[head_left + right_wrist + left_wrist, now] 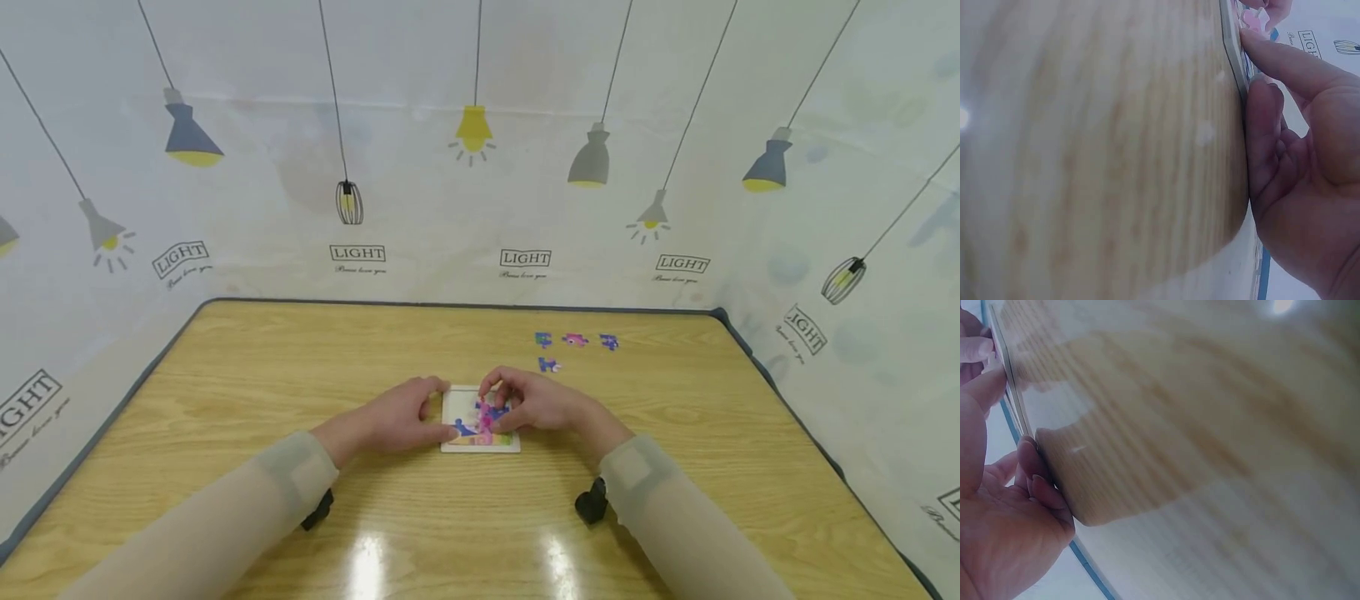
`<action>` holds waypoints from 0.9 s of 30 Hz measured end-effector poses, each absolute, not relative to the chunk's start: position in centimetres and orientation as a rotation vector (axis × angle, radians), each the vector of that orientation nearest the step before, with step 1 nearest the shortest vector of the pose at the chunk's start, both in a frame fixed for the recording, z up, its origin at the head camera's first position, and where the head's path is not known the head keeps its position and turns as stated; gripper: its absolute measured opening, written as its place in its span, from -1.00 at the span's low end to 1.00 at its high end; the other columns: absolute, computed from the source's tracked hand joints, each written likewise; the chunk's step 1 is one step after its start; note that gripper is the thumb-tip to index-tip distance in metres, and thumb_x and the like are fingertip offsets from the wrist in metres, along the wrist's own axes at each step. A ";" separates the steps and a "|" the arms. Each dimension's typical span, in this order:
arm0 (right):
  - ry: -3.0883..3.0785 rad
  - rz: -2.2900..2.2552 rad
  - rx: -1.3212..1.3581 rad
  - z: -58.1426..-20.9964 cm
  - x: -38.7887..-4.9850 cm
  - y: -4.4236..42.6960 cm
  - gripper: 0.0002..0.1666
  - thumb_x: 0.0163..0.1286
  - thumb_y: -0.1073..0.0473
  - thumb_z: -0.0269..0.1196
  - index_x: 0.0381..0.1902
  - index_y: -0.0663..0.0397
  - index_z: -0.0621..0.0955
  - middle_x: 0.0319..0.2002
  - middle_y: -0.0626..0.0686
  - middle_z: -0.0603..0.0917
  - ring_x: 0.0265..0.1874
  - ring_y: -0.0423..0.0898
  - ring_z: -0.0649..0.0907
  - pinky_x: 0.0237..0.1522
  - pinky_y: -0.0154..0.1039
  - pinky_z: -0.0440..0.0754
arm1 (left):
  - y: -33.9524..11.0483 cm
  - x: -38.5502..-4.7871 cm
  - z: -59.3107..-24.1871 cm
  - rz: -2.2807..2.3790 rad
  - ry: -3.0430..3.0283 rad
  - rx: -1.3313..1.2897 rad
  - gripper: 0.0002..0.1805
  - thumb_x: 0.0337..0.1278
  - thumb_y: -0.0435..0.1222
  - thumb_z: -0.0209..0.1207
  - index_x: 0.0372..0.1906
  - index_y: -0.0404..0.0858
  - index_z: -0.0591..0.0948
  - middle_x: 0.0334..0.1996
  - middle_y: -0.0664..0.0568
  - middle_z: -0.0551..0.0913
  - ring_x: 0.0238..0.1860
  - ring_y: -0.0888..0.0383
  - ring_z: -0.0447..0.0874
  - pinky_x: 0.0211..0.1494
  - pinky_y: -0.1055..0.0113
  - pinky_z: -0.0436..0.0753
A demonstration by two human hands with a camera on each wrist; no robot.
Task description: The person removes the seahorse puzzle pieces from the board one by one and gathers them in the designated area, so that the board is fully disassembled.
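The left hand [401, 414] lies at the 9 o'clock side of a white puzzle tray [459, 404], thumb and forefinger apart and touching it, the forefinger near its 11 o'clock corner, the thumb towards 8 o'clock. The tray rests flat on the wood-grain surface [300, 358], between the hands, with coloured pieces along its 6 o'clock side. Over the tray, a pink piece [486, 412] is pinched by the right hand [551, 402], which reaches in from 3 o'clock. Further off, around 2 o'clock from the tray, lie a green-and-blue piece [543, 339], a purple-and-white piece [549, 365] nearer the hand, a pink-and-orange piece [575, 340] and a dark blue piece [609, 342].
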State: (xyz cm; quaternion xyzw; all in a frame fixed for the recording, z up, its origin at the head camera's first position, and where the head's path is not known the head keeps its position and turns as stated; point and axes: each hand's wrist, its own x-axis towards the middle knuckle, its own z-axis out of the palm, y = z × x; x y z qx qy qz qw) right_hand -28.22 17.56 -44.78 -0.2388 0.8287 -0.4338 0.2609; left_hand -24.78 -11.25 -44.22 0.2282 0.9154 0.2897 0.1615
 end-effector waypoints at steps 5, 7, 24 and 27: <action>2.188 -1.248 -0.594 -44.9 -28.4 17.7 -0.51 0.42 0.24 0.52 0.21 -0.14 0.61 0.06 0.07 0.61 -0.15 -0.01 0.55 -0.21 -0.24 0.59 | -11.3 -24.8 -44.2 0.827 2.613 0.652 -0.12 0.41 0.08 0.42 0.60 -0.31 0.41 -0.20 -0.01 0.56 -0.20 0.11 0.48 -0.10 0.20 0.48; 2.174 -1.270 -0.575 -45.0 -28.4 17.7 -0.55 0.43 0.24 0.51 0.20 -0.13 0.62 0.08 0.08 0.62 -0.15 -0.01 0.56 -0.22 -0.25 0.60 | -11.3 -24.8 -44.2 0.825 2.612 0.646 -0.12 0.41 0.09 0.41 0.61 -0.30 0.40 -0.19 -0.01 0.55 -0.19 0.11 0.48 -0.09 0.20 0.48; 2.141 -1.340 -0.531 -45.2 -28.7 18.0 -0.70 0.51 0.21 0.45 0.13 -0.02 0.64 0.08 0.06 0.74 -0.20 -0.01 0.62 -0.26 -0.26 0.63 | -11.2 -24.9 -44.3 0.834 2.611 0.632 -0.11 0.41 0.07 0.42 0.62 -0.31 0.39 -0.17 -0.02 0.55 -0.18 0.10 0.48 -0.06 0.19 0.48; 2.135 -1.343 -0.507 -45.2 -28.7 18.0 -0.72 0.52 0.20 0.44 0.11 -0.04 0.65 0.07 0.06 0.75 -0.15 0.00 0.65 -0.23 -0.24 0.65 | -11.2 -25.0 -44.4 0.840 2.606 0.635 -0.11 0.42 0.07 0.42 0.62 -0.31 0.39 -0.18 -0.02 0.55 -0.18 0.10 0.48 -0.07 0.20 0.47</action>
